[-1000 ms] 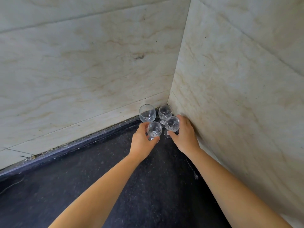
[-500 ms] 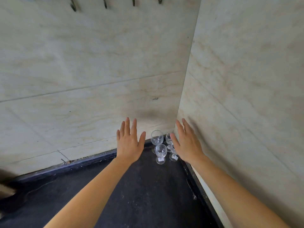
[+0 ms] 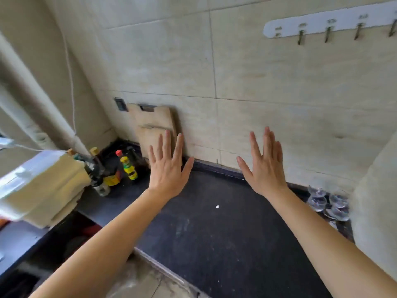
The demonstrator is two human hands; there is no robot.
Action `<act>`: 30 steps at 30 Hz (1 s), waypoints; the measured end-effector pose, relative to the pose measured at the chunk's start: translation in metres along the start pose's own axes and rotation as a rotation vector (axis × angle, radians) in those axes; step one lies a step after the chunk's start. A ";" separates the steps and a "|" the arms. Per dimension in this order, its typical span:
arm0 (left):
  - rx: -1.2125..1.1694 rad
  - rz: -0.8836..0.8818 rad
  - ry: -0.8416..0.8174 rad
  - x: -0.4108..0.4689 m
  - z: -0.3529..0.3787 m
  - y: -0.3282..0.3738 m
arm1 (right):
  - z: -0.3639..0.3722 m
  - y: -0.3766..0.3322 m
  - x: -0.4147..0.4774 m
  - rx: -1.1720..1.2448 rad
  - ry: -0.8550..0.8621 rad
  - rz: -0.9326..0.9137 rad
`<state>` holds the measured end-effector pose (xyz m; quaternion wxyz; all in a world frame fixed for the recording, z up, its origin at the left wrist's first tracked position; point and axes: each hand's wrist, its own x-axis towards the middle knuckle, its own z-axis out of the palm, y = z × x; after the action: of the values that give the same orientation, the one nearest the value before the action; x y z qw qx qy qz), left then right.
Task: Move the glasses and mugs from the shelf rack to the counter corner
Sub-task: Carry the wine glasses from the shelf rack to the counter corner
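Dark speckled bench (image 3: 214,229) running along beige marble-look wall tiles (image 3: 257,72), with both arms stretched out over it. Left hand (image 3: 168,166) and right hand (image 3: 265,166) are both spread wide, palms down, holding nothing. The glasses (image 3: 328,203) sit bunched in the right corner (pretty blurry, can't count them). Cutting boards (image 3: 153,125) lean on the wall, sauce bottles (image 3: 120,168) crowd the left corner, hook rail (image 3: 328,21) up top.
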<state>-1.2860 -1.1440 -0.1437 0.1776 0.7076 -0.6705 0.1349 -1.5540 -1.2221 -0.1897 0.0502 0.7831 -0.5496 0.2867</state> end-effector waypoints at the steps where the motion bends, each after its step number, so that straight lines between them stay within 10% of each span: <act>1: 0.034 -0.056 -0.001 -0.018 -0.015 -0.026 | 0.009 -0.030 0.003 0.040 -0.017 -0.042; 30: 0.604 -1.151 0.411 -0.595 -0.410 -0.647 | 0.055 -1.038 -0.207 0.773 -0.132 -1.213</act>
<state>-0.6599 -0.4064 -0.0750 0.1395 0.9302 -0.0728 0.3317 -0.6573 -0.6656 -0.0941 -0.1132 0.9278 0.1207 0.3344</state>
